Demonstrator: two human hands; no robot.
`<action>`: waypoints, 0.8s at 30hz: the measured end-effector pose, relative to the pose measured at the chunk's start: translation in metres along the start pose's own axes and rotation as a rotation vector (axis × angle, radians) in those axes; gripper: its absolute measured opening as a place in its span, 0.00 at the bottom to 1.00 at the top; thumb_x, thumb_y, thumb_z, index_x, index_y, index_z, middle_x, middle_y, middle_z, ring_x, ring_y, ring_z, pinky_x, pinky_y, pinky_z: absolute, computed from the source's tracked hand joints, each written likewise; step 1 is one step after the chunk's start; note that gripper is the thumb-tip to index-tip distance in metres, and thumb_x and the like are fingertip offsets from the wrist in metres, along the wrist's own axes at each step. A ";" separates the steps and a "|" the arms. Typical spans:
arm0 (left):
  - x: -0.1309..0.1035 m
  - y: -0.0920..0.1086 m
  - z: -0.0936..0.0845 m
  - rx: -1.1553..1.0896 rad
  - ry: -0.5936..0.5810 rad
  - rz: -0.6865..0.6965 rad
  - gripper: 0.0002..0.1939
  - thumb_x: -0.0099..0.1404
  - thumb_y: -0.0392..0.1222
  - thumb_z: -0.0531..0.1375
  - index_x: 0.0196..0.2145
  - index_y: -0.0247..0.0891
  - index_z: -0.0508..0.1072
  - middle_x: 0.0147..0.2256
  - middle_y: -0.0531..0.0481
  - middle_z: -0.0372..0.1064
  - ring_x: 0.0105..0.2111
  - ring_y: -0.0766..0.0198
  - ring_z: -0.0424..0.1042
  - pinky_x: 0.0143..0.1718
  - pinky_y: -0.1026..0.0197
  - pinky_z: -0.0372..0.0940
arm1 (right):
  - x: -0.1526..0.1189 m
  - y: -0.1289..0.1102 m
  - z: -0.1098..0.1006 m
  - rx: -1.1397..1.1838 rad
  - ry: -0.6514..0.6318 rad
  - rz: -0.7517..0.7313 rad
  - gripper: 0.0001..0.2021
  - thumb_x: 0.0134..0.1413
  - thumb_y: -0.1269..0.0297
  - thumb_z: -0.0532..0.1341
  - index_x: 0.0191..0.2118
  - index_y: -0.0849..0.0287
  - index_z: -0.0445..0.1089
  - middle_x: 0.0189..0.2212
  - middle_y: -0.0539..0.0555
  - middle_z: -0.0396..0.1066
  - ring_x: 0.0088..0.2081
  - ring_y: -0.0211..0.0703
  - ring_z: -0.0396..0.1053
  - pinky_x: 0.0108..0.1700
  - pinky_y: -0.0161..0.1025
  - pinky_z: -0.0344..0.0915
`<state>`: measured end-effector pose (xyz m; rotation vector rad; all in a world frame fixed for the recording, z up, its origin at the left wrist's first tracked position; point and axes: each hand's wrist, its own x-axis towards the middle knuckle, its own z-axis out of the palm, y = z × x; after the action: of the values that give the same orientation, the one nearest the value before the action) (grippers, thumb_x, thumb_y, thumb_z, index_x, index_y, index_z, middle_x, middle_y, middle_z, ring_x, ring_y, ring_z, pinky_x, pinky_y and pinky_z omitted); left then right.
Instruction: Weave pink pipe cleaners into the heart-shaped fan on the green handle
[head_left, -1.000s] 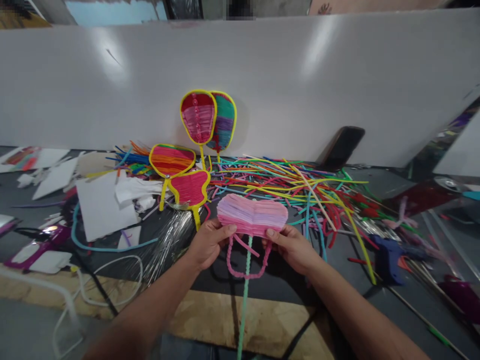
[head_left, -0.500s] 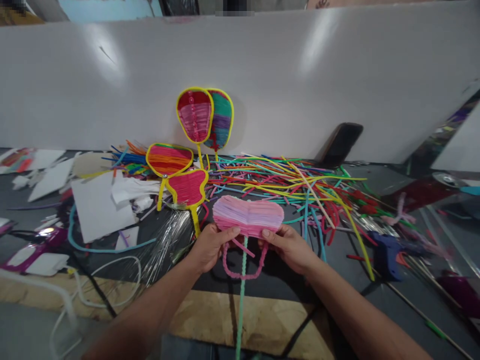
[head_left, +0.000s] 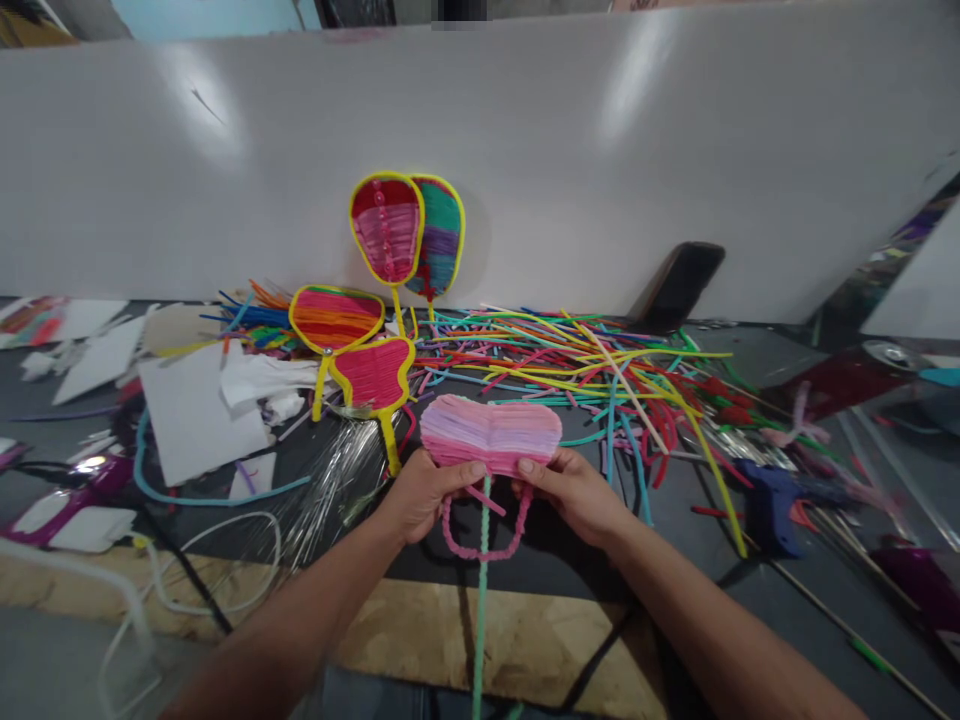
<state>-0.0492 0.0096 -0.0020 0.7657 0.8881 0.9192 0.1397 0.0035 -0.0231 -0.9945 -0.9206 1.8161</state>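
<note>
Both hands hold one pink heart-shaped fan woven of fuzzy craft stems (head_left: 491, 433) just above the dark worktop (head_left: 675, 500), centre of view; left hand (head_left: 427, 492) pinches the lower left lobe, thumb pressed on top and fingers curled beneath; right hand (head_left: 570, 492) pinches the lower right lobe the same way, thumb on the upper face; neither hand is spread.

A pink fuzzy loop (head_left: 484, 535) hangs at 6 o'clock under the fan; a long mint-green fuzzy stem (head_left: 480, 610) runs from the fan's middle straight toward 6 o'clock, passing through the loop.

Judgement on handling: the weave looks soft, so thumbs flat and pressure light to keep the rows from splaying; equal grip on both lobes keeps the panel level; the green stem should stay centred in the notch between the lobes, and the loop clear of the fingers.

Counts:
- finished yellow-rimmed woven fans: 4; two upright against the white board (head_left: 600, 180) at 12 o'clock (red-and-pink fan (head_left: 386, 228), green-and-purple fan (head_left: 442, 240)); two lying flat at 11 o'clock (orange-and-pink fan (head_left: 336, 318), red heart-shaped fan (head_left: 375, 372));
- pink fan in hand: 1;
- blue glue gun (head_left: 776, 500) at 3 o'clock: 1;
- dark phone (head_left: 679, 285) leaning on the board at 1 o'clock: 1;
- loose coloured stems (head_left: 600, 365) at 1 to 2 o'clock: too many and too tangled to count;
- white paper sheets (head_left: 199, 410) at 9 to 10 o'clock: several, overlapping, number unclear.
</note>
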 end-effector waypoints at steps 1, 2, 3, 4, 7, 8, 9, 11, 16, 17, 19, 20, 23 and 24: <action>0.000 0.000 0.001 -0.004 0.002 0.002 0.25 0.48 0.37 0.68 0.46 0.34 0.73 0.40 0.42 0.75 0.39 0.55 0.74 0.42 0.55 0.67 | 0.000 0.000 0.000 -0.015 0.002 -0.006 0.12 0.40 0.56 0.69 0.28 0.60 0.74 0.22 0.49 0.71 0.25 0.35 0.65 0.31 0.35 0.59; 0.000 -0.001 0.002 -0.005 0.008 0.010 0.26 0.48 0.37 0.68 0.46 0.34 0.73 0.41 0.42 0.75 0.39 0.54 0.74 0.42 0.55 0.67 | 0.000 0.001 0.000 -0.026 0.002 -0.009 0.12 0.41 0.56 0.68 0.28 0.60 0.74 0.22 0.49 0.71 0.25 0.35 0.65 0.31 0.35 0.59; 0.000 -0.001 0.003 -0.005 0.014 0.020 0.25 0.48 0.37 0.68 0.46 0.34 0.73 0.40 0.42 0.75 0.38 0.54 0.74 0.42 0.55 0.67 | 0.000 0.001 0.000 -0.036 0.002 -0.011 0.12 0.41 0.56 0.68 0.28 0.60 0.73 0.22 0.49 0.71 0.25 0.35 0.65 0.31 0.35 0.59; 0.000 -0.001 0.004 -0.005 0.017 0.031 0.25 0.48 0.37 0.68 0.46 0.34 0.73 0.40 0.42 0.75 0.38 0.55 0.74 0.42 0.55 0.67 | 0.000 0.000 0.000 -0.045 0.001 -0.011 0.12 0.41 0.56 0.68 0.27 0.60 0.73 0.22 0.49 0.71 0.25 0.35 0.65 0.31 0.35 0.59; -0.001 -0.002 0.004 -0.013 0.009 0.061 0.24 0.50 0.36 0.67 0.46 0.33 0.72 0.40 0.42 0.75 0.39 0.55 0.74 0.43 0.55 0.66 | -0.001 0.000 0.000 -0.056 -0.003 -0.012 0.12 0.42 0.55 0.67 0.27 0.61 0.73 0.22 0.50 0.71 0.25 0.35 0.65 0.31 0.35 0.59; -0.001 -0.002 0.004 -0.015 0.005 0.063 0.23 0.50 0.36 0.67 0.45 0.33 0.73 0.40 0.43 0.75 0.39 0.55 0.74 0.42 0.55 0.67 | -0.001 -0.001 0.000 -0.058 -0.001 -0.012 0.13 0.42 0.55 0.67 0.28 0.61 0.73 0.23 0.50 0.71 0.25 0.35 0.65 0.31 0.35 0.59; -0.001 -0.002 0.003 -0.016 0.003 0.059 0.22 0.51 0.36 0.67 0.45 0.33 0.73 0.39 0.43 0.75 0.38 0.56 0.74 0.42 0.56 0.67 | -0.001 -0.001 0.000 -0.061 0.000 -0.014 0.13 0.42 0.55 0.67 0.28 0.61 0.73 0.23 0.50 0.71 0.25 0.35 0.65 0.31 0.35 0.59; 0.000 -0.002 0.002 -0.009 0.004 0.043 0.21 0.51 0.36 0.66 0.44 0.34 0.73 0.37 0.44 0.76 0.36 0.58 0.74 0.39 0.57 0.68 | -0.001 0.000 0.001 -0.069 0.000 -0.015 0.13 0.42 0.55 0.67 0.28 0.61 0.73 0.23 0.50 0.71 0.25 0.36 0.65 0.31 0.35 0.59; 0.000 -0.002 0.001 0.020 -0.006 0.033 0.22 0.49 0.35 0.68 0.43 0.33 0.73 0.36 0.45 0.76 0.33 0.61 0.74 0.40 0.59 0.67 | -0.001 0.001 0.002 -0.078 0.007 -0.023 0.14 0.43 0.54 0.67 0.29 0.61 0.73 0.23 0.50 0.71 0.25 0.36 0.64 0.31 0.35 0.59; 0.000 -0.001 0.002 0.015 -0.013 0.041 0.24 0.48 0.35 0.68 0.44 0.33 0.73 0.37 0.44 0.76 0.34 0.60 0.74 0.42 0.58 0.67 | -0.001 0.001 0.002 -0.082 0.007 -0.028 0.14 0.43 0.54 0.67 0.29 0.61 0.73 0.23 0.50 0.71 0.25 0.36 0.64 0.31 0.35 0.59; -0.001 -0.001 0.004 -0.004 -0.020 0.057 0.26 0.47 0.35 0.68 0.46 0.33 0.72 0.40 0.43 0.75 0.38 0.58 0.74 0.46 0.56 0.65 | -0.001 0.001 0.003 -0.094 -0.001 -0.039 0.14 0.43 0.54 0.67 0.29 0.61 0.73 0.23 0.51 0.71 0.25 0.36 0.64 0.31 0.35 0.59; -0.001 -0.001 0.005 -0.015 -0.016 0.063 0.26 0.48 0.35 0.68 0.46 0.33 0.71 0.41 0.42 0.74 0.39 0.57 0.74 0.47 0.55 0.64 | -0.001 0.000 0.003 -0.099 -0.006 -0.043 0.13 0.44 0.54 0.66 0.29 0.61 0.73 0.23 0.51 0.71 0.25 0.36 0.64 0.31 0.35 0.59; -0.001 -0.003 0.006 -0.033 0.016 0.050 0.26 0.47 0.35 0.68 0.46 0.33 0.72 0.40 0.43 0.75 0.39 0.55 0.74 0.46 0.54 0.65 | -0.002 -0.001 0.004 -0.100 -0.018 -0.053 0.13 0.44 0.55 0.66 0.28 0.60 0.73 0.22 0.50 0.70 0.25 0.36 0.63 0.30 0.35 0.59; -0.001 -0.003 0.006 -0.032 0.032 0.040 0.26 0.47 0.35 0.68 0.46 0.33 0.72 0.39 0.43 0.75 0.38 0.55 0.74 0.45 0.55 0.65 | -0.002 -0.001 0.004 -0.100 -0.020 -0.053 0.13 0.44 0.55 0.66 0.28 0.60 0.73 0.22 0.50 0.70 0.25 0.36 0.63 0.30 0.35 0.59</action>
<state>-0.0434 0.0063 -0.0016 0.7449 0.8865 0.9813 0.1366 0.0011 -0.0202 -1.0059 -1.0494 1.7524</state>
